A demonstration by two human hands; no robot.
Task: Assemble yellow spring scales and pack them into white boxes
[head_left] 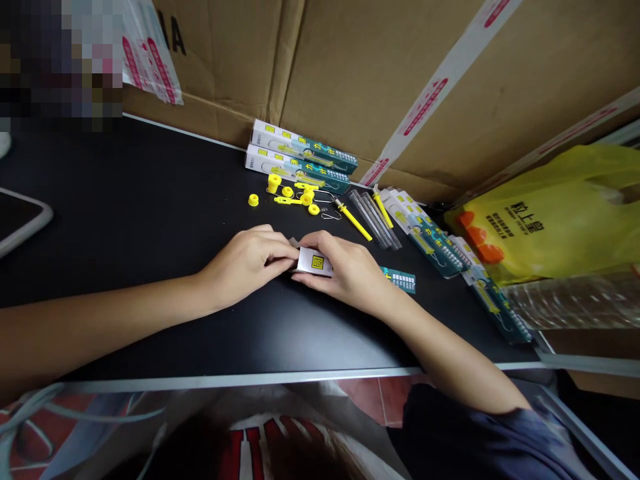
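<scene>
A slim white and green printed box (315,262) lies across the middle of the black table, its green end showing past my wrist. My right hand (353,270) is wrapped around this box from above. At the box's white left end, the fingertips of my left hand (253,267) are pinched together on the end flap; what exactly lies between them is partly hidden. Just beyond my hands are small yellow plastic parts (285,200), a metal hook and spring, a yellow rod (356,222) and several clear tubes (375,220).
Two similar boxes (300,157) lie at the back against a large cardboard carton (340,73). More boxes (425,233) lie on the right, near a yellow plastic bag (550,213) and a clear plastic bottle (575,303). A phone-like device (20,220) rests at the left edge.
</scene>
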